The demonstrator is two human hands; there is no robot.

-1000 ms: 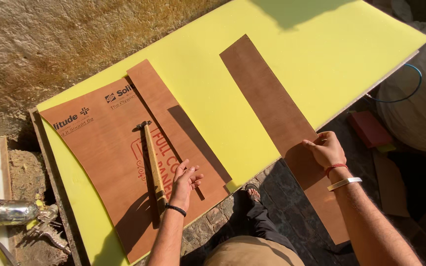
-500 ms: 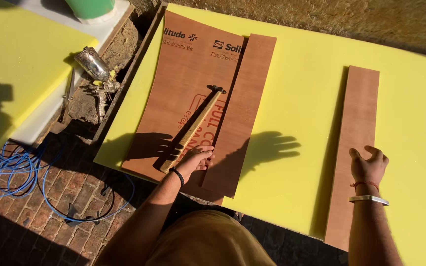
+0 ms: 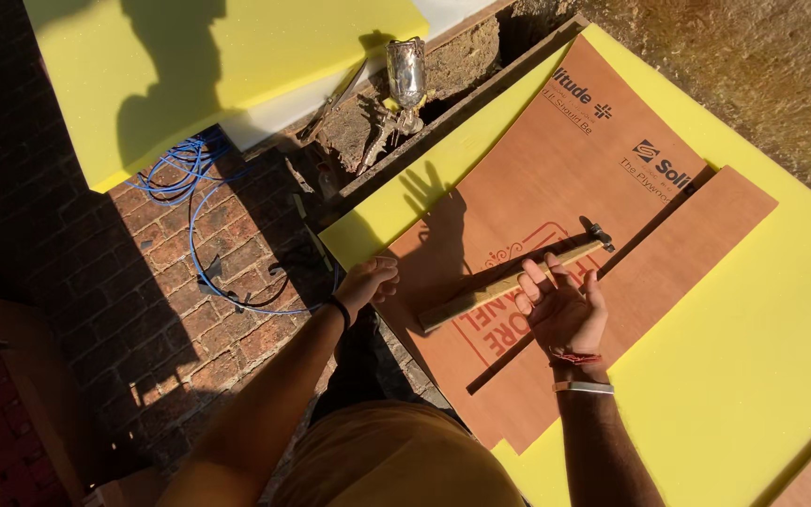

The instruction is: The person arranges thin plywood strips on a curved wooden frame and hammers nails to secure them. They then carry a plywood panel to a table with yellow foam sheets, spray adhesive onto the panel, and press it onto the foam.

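— Brick floor (image 3: 171, 310) runs under my feed, with yellow foam sheet (image 3: 753, 338) spread beside it. What's nearest?

— My right hand (image 3: 563, 310), its grip open and fingers spread, palm resting on the wooden hammer handle (image 3: 509, 284) without closing round it. That hammer lies across the brown plywood sheet (image 3: 565, 178).

— And the left hand (image 3: 368, 282)?

— Loosely curled at the plywood's corner edge; I cannot tell whether it pinches anything. Farther off lie a blue hose (image 3: 190, 178) and a metal spray gun (image 3: 405, 80).
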